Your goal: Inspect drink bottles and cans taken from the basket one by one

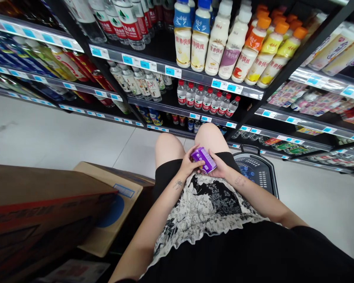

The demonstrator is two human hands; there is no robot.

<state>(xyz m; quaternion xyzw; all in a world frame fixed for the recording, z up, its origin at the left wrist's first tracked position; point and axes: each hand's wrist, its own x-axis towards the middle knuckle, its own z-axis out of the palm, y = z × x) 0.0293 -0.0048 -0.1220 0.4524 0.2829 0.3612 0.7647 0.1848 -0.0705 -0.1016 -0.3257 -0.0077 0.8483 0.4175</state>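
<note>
A purple can (205, 159) with pale print lies tilted in both my hands, just above my lap. My left hand (189, 163) has its fingers and thumb wrapped round the can's left end. On the other side, my right hand (220, 166) grips the can's right end, with part of its fingers hidden behind it. Below the hands is a black and white patterned cloth (194, 200) over my lap. Close to my right knee, on the floor, stands a dark shopping basket (256, 167) with a handle and something blue inside.
Ahead run drink shelves (191, 74) with milk drink bottles (215, 39), small red-capped water bottles (198, 98) and blue price tags. Cardboard boxes (88, 204) are stacked at my left, one flap sticking out. Pale floor tiles (106, 133) lie between me and the shelves.
</note>
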